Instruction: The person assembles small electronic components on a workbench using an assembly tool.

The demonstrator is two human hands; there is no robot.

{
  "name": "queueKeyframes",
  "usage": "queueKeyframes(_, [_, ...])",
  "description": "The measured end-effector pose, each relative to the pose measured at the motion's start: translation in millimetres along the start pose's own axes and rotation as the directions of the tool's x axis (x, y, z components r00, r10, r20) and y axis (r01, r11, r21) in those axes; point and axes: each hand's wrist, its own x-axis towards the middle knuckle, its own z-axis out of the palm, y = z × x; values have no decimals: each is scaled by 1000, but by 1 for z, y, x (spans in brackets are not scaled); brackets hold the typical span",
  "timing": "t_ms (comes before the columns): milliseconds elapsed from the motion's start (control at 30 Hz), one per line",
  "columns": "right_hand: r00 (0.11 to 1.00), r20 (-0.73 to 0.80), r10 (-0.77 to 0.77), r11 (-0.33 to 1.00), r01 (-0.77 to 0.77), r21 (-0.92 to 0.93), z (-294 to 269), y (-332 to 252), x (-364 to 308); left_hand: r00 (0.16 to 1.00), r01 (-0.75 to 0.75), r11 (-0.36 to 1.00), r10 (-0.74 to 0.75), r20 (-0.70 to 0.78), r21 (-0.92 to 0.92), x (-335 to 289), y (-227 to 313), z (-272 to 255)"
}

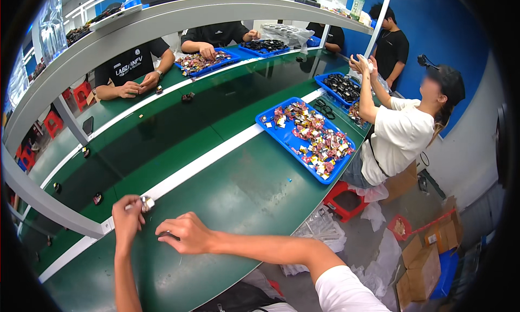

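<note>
My left hand (128, 219) is closed, its thumb and fingers pinching a small silver and white part (147, 204) above the white strip along the table. To its right, my right hand (188, 233) is curled round a small dark piece (168, 235), low over the green tabletop (238, 187). The fingers hide most of that piece, so its kind does not show. A blue tray (269, 129) full of small pink, white and yellow parts lies further right, apart from both hands.
Small dark parts, one of them a black and red piece (97, 198), lie along the green belt (162, 133). A grey shelf frame (59, 214) rises at left. Co-workers sit across; a person in white (403, 133) stands at right beside a blue tray of black parts (342, 87).
</note>
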Motion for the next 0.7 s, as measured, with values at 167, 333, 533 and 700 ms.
queueKeyframes(167, [987, -4, 164, 971, -161, 176, 7, -2, 2, 986, 122, 972, -142, -91, -199, -72, -16, -6])
queueKeyframes(333, [845, 237, 480, 747, -535, 395, -2, -14, 4, 981, 121, 942, -162, -110, -312, -100, -13, 0])
queueKeyframes(533, [818, 154, 555, 727, -566, 388, -2, -14, 2, 981, 119, 923, -165, -99, -365, -104, -9, 11])
queueKeyframes(700, [842, 144, 519, 787, -537, 304, -3, -17, 5, 985, 61, 930, -114, -128, -361, -109, -6, 12])
